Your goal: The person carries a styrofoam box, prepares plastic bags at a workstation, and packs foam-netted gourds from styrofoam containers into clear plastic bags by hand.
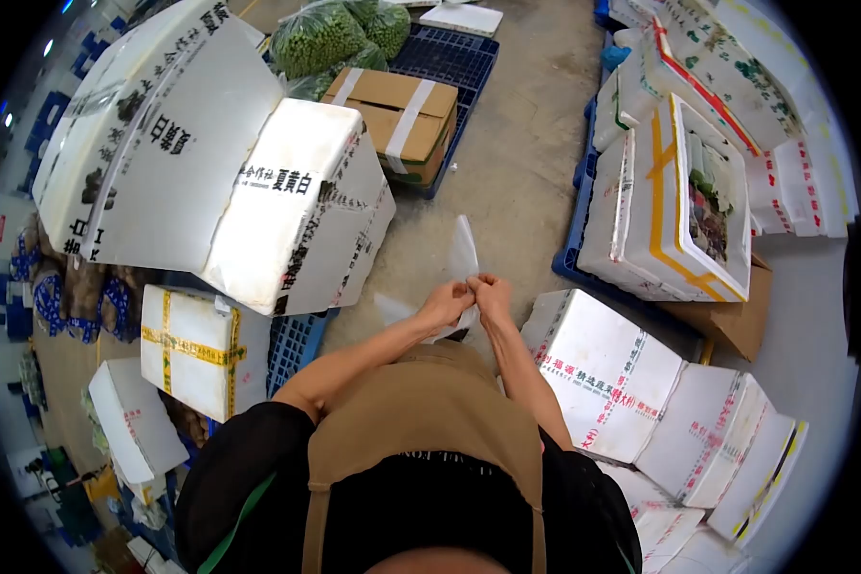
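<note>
A thin, whitish translucent plastic bag (463, 251) sticks up between my hands, in front of my brown apron (421, 411). My left hand (447, 305) pinches it from the left with the fingers pressed together. From the right, my right hand (492, 296) grips the bag close by, and the fingertips of both hands nearly meet. More pale film (392, 308) shows to the left of my left wrist. The lower part of the bag is hidden behind my hands and forearms.
White foam boxes (301, 196) are stacked on the left, and more foam boxes (603, 373) stand close on my right. An opened foam box (713, 201) holds produce. Ahead, a cardboard carton (397, 110) and bags of green vegetables (320, 43) rest on a blue pallet (454, 57).
</note>
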Motion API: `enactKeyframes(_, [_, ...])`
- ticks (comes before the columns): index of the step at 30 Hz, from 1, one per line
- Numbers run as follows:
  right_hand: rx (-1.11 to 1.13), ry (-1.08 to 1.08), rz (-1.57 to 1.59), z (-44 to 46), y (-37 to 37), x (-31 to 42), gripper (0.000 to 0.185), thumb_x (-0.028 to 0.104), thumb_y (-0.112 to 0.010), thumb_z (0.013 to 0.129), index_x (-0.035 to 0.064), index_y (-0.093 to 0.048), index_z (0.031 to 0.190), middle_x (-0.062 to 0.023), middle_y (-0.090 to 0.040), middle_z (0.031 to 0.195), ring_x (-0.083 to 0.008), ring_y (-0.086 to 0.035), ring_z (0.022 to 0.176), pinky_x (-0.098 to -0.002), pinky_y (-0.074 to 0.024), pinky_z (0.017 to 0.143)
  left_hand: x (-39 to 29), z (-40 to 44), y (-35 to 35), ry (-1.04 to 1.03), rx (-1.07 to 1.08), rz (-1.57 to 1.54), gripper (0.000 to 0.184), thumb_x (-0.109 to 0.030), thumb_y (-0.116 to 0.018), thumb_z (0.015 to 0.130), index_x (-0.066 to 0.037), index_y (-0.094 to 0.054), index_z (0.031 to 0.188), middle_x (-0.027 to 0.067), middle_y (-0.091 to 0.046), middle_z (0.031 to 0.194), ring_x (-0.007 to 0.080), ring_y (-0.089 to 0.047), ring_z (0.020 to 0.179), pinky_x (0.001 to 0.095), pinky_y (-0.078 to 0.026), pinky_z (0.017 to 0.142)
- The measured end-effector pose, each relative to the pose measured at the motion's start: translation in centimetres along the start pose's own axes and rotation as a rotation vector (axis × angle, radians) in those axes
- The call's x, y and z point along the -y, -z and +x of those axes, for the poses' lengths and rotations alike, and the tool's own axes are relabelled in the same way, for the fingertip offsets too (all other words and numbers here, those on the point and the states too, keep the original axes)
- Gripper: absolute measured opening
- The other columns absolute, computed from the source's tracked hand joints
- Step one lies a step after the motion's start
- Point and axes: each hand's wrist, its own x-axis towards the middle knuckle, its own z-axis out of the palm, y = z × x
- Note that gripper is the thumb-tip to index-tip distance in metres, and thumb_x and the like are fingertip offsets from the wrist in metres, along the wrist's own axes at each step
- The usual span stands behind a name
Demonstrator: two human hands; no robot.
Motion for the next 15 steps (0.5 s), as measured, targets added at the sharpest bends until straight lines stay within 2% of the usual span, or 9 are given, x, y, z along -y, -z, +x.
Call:
enactKeyframes(5, [0.007,0.106,0.013,4.0,2.3,4.6,0.007,0.001,-0.065,0.071,-0.0017,-0.059,0.073,-0.0041,-0.055,0.065,-0.0128,-0.050,0.055,-0.0257,-0.0401,0.050,-5.1,4.5,-2.1,-0.108,-0.047,-0.101,0.037,-0.019,-0.058,0.083,-0.003,-0.050,0.115,0.0043,-0.060,0.096,0.0118,-0.055,0.079,0.0255,-0.043,0.055])
enactKeyframes(12, [0.031,-0.066,0.230,11.6,6.6,8.3,0.015,0.000,-0.063,0.073,-0.0019,-0.055,0.085,-0.0058,-0.055,0.071,-0.0150,-0.055,0.058,-0.0256,-0.0466,0.051,-10.8,11.4,-3.9,-0.112,0.006,-0.047,0.041,-0.018,-0.067,0.076,-0.003,-0.055,0.112,0.0077,-0.060,0.097,0.0135,-0.056,0.082,0.0271,-0.045,0.060])
enactKeyframes(15, [-0.035,-0.106,0.255,14.7,7.8,11.2,0.014,0.001,-0.063,0.075,-0.0013,-0.055,0.085,-0.0061,-0.056,0.072,-0.0144,-0.055,0.056,-0.0247,-0.0457,0.050,-13.2,15.7,-4.6,-0.132,0.065,-0.029,0.042,-0.019,-0.068,0.075,-0.003,-0.055,0.112,0.0076,-0.060,0.098,0.0135,-0.055,0.083,0.0274,-0.045,0.062])
